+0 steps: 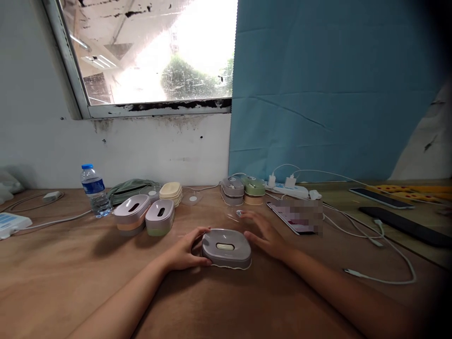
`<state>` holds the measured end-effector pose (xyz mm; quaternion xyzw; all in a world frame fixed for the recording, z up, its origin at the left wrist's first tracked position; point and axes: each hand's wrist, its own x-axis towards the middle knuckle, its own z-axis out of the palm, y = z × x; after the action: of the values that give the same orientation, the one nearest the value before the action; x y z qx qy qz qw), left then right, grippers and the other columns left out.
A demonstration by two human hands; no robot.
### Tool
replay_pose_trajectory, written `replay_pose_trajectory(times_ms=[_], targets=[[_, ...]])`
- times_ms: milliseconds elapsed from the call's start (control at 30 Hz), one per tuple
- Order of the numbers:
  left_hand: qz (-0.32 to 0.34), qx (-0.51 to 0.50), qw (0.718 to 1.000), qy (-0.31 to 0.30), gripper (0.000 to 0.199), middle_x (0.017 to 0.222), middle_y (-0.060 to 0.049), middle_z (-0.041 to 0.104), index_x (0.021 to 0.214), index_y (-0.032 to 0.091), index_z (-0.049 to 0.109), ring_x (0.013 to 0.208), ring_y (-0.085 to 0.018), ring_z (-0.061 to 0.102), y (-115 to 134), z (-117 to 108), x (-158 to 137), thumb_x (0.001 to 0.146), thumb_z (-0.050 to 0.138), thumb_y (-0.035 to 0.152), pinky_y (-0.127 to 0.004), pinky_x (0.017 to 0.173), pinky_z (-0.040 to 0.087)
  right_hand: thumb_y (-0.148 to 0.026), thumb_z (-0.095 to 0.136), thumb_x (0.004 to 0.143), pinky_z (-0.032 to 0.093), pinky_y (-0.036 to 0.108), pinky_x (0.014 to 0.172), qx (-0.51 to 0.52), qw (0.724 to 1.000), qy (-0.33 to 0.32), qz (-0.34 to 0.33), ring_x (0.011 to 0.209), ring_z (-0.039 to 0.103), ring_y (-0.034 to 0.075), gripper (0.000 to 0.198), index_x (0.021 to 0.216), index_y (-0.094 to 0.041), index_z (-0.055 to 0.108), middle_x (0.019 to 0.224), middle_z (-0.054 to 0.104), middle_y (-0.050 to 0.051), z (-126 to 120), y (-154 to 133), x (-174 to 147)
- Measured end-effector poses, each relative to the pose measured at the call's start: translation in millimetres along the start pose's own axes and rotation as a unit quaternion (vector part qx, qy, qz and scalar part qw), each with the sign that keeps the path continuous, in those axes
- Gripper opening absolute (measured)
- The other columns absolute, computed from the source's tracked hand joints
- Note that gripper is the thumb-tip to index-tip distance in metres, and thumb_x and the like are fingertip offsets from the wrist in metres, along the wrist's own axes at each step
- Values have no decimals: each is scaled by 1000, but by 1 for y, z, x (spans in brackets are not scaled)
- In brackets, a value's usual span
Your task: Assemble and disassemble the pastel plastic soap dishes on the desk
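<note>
Stretching wall to wall, a brown bench (70, 282) runs under a grimy window (151, 52), with a blue sheet (328, 89) hung on the wall to the right. Along the back stand a water bottle (94, 190), a green pouch (129, 188), two lidded boxes (144, 216) side by side, a cream stack (171, 192) and two more stacked boxes (243, 189). A white power strip (291, 190) with chargers feeds cables across the right side, near a phone (296, 217) and two dark phones farther right.

Near the middle of the bench sits a grey lidded box (226, 247) with a slot in its top. The left hand (183, 252) cups its left end, fingers curled loosely against the side, thumb on the upper edge. The right hand (264, 235) lies spread and flat, fingers apart, just beside the box's right end; whether it touches is unclear.
</note>
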<state>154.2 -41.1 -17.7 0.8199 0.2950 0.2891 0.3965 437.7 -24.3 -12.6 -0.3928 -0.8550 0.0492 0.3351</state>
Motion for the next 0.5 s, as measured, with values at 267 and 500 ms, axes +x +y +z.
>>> replay_pose_trajectory(times_ms=[267, 500], targets=[[-2, -29, 1000, -5, 75, 113, -8, 52, 116, 22, 36, 108, -20, 47, 1, 1, 1, 53, 75, 21, -35, 95, 33, -56, 58, 62, 37, 46, 89, -15, 977, 10, 211, 110, 45, 31, 75, 121, -14, 37, 121, 47, 16, 20, 61, 3], [4, -52, 998, -24, 76, 112, -8, 51, 115, 23, 36, 109, -20, 47, 1, 2, 0, 51, 76, 19, -36, 96, 32, -53, 58, 65, 34, 45, 94, -20, 988, 72, 135, 113, 41, 28, 68, 118, -16, 35, 120, 42, 13, 15, 40, 3]])
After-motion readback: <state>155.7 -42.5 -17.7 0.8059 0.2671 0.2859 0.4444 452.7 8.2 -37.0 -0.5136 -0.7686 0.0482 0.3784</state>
